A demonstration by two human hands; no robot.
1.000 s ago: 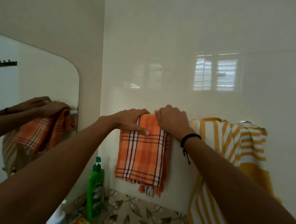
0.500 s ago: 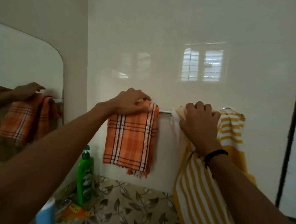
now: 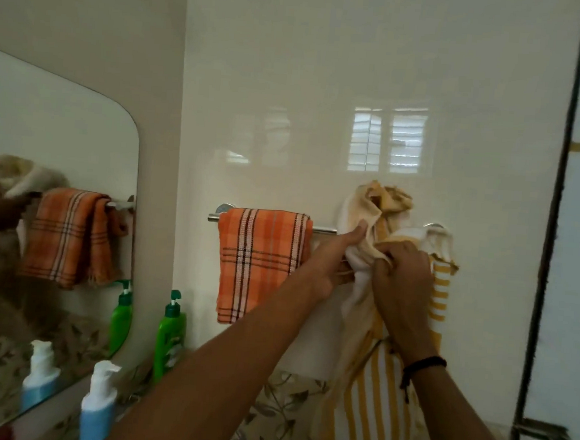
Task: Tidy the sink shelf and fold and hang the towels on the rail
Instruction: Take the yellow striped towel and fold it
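The striped towel [image 3: 372, 397] is half off the rail [image 3: 324, 229]: its top is bunched in a crumpled heap above the bar, one pale corner lies over the right-hand bracket, and the long striped part hangs down toward the person. The left hand [image 3: 330, 267] pinches the bunch, thumb laid up the front of the cloth and the other fingers hidden behind it. The right hand [image 3: 401, 279] has its fingers curled tight round a fold just below

The likeliest trouble is that draped corner: a pull away from the wall could catch it on the bracket and jerk the cloth out of the grip. With so much cloth gathered in two small holds, the loose tail may also slip and fall. The left forearm crosses the lower corner of the orange towel [image 3: 262, 252], already folded over the bar, so a careless sweep could drag it crooked

The wall is glossy cream tile with a shuttered window reflected in it, and leaf-patterned tile below. A mirror [image 3: 64, 142] hangs at the left, with a green bottle [image 3: 169, 338] and a blue bottle [image 3: 98, 409] standing under it, and a dark vertical strip runs down the right
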